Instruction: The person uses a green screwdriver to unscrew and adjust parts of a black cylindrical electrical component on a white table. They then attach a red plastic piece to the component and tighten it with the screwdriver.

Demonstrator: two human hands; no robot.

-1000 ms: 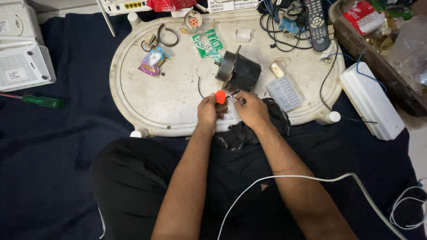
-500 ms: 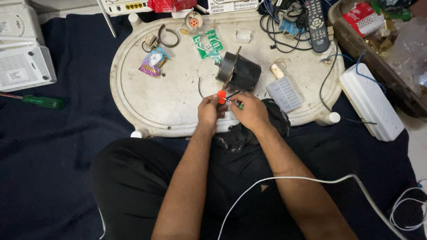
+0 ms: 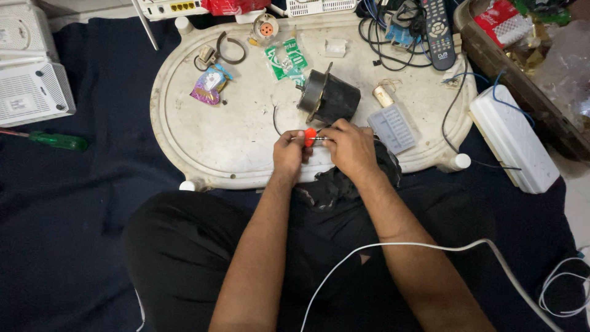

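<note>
My left hand point(image 3: 289, 152) pinches a small tool with an orange-red handle point(image 3: 310, 136) over the near edge of a white oval tray table point(image 3: 203, 144). My right hand point(image 3: 349, 147) grips the tool's thin metal shaft, its fingertips almost meeting the left hand's. Just beyond both hands lies a black cylindrical electric motor point(image 3: 329, 98) with thin wires trailing toward the hands. A black cloth point(image 3: 335, 183) is bunched under my right wrist.
On the tray lie a grey perforated block point(image 3: 393, 126), a green packet point(image 3: 286, 60), a purple packet point(image 3: 209, 86), a round socket point(image 3: 266, 29), tangled cables and a remote control point(image 3: 438, 32). A green-handled screwdriver point(image 3: 56, 141) and white boxes point(image 3: 31, 92) lie left; a white casing point(image 3: 513, 138) lies right.
Both hands stay over the tray's near edge. The orange-handled tool has shifted slightly between the fingers. Nothing else moved.
</note>
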